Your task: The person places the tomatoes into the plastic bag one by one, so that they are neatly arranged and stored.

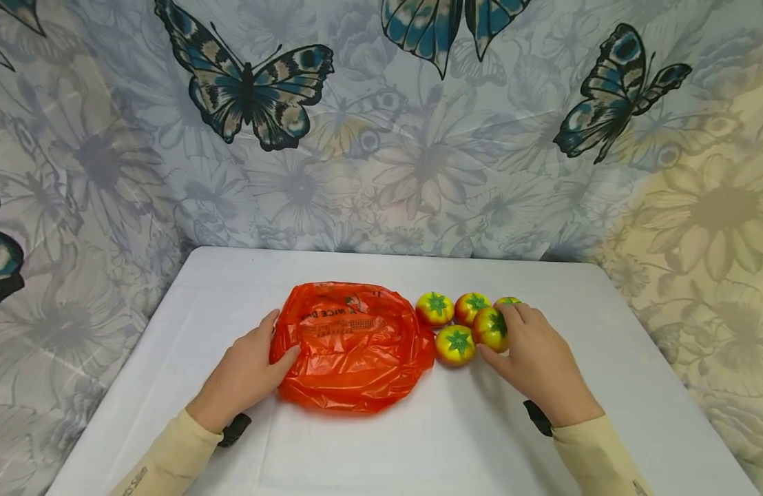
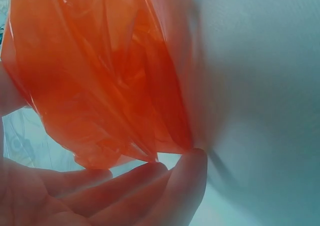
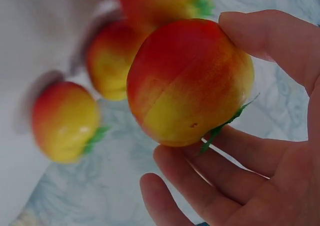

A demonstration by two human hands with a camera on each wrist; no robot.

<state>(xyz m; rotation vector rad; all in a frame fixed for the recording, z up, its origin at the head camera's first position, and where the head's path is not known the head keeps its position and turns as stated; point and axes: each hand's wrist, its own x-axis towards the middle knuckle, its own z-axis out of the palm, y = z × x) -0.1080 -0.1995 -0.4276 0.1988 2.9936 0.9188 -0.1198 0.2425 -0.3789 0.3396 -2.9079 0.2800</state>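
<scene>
A crinkled red plastic bag lies on the white table, with dark print on its upper side. At its left edge is my left hand, thumb on the near side and fingers along the far side. In the left wrist view, the fairly straight fingers touch the bag's film. My right hand holds a red-and-yellow tomato with a green leafy top. The right wrist view has this tomato between thumb and fingers, seemingly raised above the others. The bag's contents are hidden.
Beside the bag's right edge sit several more tomatoes, including a near one, a far left one and one behind the held tomato. Another is partly covered by my right hand. Butterfly-patterned cloth surrounds the table.
</scene>
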